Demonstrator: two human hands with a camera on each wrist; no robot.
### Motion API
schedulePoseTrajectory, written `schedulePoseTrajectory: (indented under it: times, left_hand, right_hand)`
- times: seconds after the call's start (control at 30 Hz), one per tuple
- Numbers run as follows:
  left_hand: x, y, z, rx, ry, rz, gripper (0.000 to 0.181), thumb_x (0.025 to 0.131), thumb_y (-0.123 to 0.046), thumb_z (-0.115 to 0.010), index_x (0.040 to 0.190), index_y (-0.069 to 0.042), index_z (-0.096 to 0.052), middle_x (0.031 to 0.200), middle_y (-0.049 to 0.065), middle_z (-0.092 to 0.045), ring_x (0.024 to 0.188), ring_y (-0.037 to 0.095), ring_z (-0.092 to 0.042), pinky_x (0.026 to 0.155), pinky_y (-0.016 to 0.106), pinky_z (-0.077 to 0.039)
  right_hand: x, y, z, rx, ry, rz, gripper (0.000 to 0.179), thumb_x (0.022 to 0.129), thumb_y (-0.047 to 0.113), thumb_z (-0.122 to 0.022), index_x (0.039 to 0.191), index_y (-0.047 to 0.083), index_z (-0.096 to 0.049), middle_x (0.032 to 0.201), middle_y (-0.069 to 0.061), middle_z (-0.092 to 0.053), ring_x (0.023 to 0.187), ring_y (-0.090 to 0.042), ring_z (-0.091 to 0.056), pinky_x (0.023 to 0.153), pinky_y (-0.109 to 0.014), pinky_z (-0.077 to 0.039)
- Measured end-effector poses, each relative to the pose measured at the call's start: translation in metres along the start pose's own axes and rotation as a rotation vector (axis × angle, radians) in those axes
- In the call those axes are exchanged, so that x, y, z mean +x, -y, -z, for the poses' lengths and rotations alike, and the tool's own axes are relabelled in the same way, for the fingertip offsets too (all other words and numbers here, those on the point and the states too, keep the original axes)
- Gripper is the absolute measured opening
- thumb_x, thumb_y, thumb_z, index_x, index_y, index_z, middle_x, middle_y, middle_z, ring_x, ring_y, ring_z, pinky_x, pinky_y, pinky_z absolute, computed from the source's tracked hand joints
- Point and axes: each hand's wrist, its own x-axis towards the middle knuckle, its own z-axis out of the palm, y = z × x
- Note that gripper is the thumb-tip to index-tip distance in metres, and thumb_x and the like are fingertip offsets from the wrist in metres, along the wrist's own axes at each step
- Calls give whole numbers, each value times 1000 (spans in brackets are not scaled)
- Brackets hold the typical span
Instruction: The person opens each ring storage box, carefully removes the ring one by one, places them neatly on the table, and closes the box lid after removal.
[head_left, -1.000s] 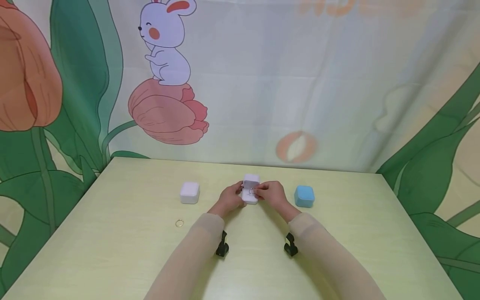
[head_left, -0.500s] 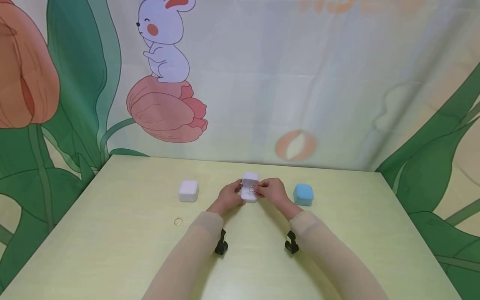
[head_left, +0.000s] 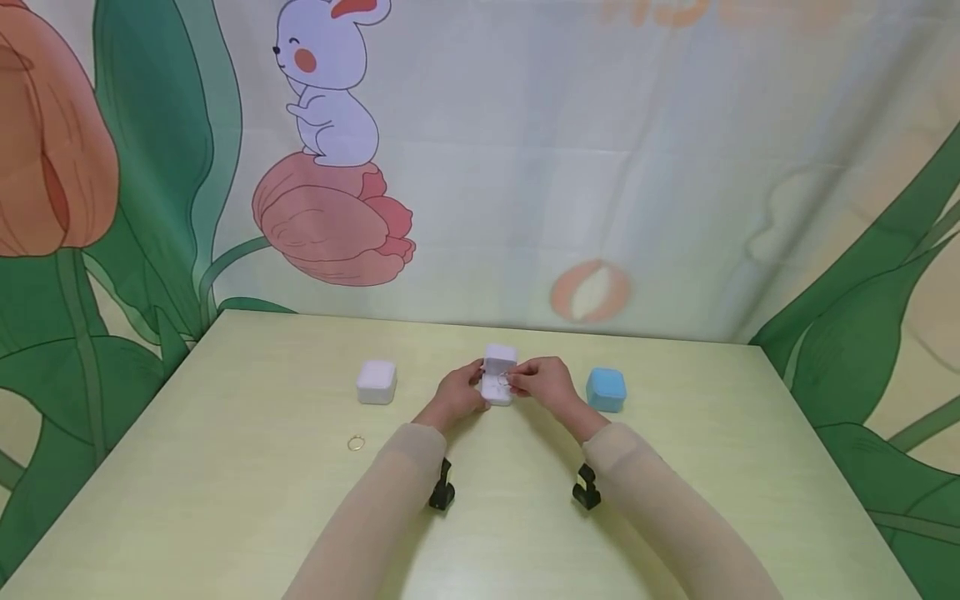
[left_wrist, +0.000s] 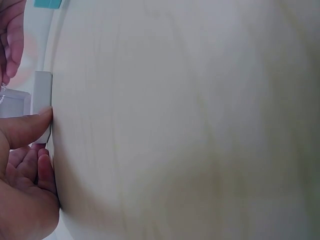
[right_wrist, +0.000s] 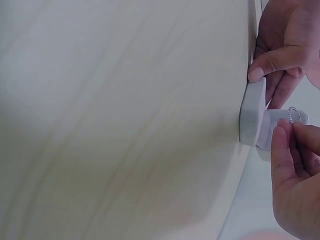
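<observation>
Pale yellow table [head_left: 510, 533], tulip-printed curtain [head_left: 480, 208] behind — the left hand [head_left: 459, 393] grips an open white box [head_left: 495, 390], the right hand [head_left: 547, 383] pinches a silver ring [right_wrist: 290, 115] over its base — hardly anything shifted since half a second ago.

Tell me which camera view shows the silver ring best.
Right wrist: the silver ring, pinched by the right hand, shows largest, its textured band clear. The head view shows it tiny; the left wrist view, only part at the edge.

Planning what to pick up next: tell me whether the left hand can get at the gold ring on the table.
Probably not yet: the left hand is busy holding the open box, though nothing covers the gold ring.
</observation>
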Motion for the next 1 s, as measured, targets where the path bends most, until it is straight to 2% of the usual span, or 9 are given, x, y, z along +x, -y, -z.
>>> schedulePoseTrajectory:
  times: [0.4,0.77,1.0]
  left_hand:
    - [-1,-1,-1,-2,-8,-4,82,83,8,-71,157,-2,-37,155,18,-53,146,33,-48,123,42,-39]
    - [0,0,-2,-40,-12,-1,83,82,10,-71,157,-2,-37,155,18,-52,147,34,-48,124,43,-37]
    - [1,0,-1,-28,-10,-9,83,81,9,-70,157,-1,-37,154,18,-53,147,33,-48,124,42,-38]
  right_hand:
    - [-7,4,0,-7,16,9,18,94,5,-70,105,-8,-76,101,-23,-78,67,-1,-67,73,-23,-64]
    - [-14,0,3,46,24,-3,19,94,5,-71,105,-10,-75,97,-21,-78,66,-1,-67,73,-23,-64]
    - [-18,-6,1,58,34,-2,17,93,3,-71,103,-11,-75,93,-19,-78,67,-3,-67,73,-25,-64]
